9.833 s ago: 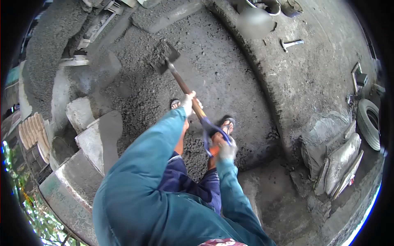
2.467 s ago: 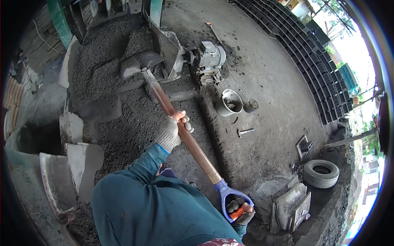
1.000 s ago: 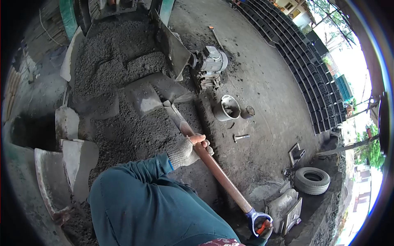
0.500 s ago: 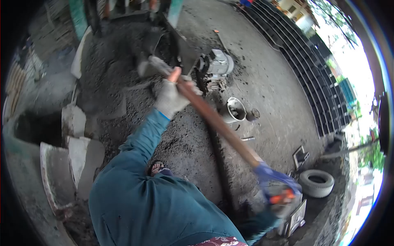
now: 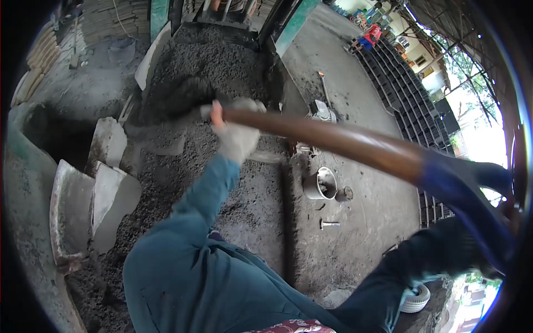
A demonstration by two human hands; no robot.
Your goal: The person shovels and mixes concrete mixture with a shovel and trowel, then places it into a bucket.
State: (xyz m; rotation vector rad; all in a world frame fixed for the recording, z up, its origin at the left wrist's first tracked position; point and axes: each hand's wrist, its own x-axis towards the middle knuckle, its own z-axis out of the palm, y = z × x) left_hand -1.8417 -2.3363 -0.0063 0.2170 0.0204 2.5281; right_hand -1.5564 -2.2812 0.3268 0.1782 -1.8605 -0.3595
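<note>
A shovel with a brown wooden shaft and a blue D-shaped handle crosses the view, its handle end raised close to the camera. My left hand, in a pale glove with bare fingertips showing, is closed round the lower shaft. At the far right my right hand is at the blue handle, dark and partly cut off by the view's edge. Beyond my left hand the blade is blurred and hard to make out against the dark, damp mix heaped on the ground.
Right of a low ledge stand a bucket, a small can, a hammer and a motor partly behind the shaft. Curved broken slabs line the left. Black stacked racks, a tyre and a person are at right.
The shovel's handle end has risen from the lower right towards the camera, with my right arm lifting. My left hand stays on the shaft. The view has shifted, showing a person at the back.
</note>
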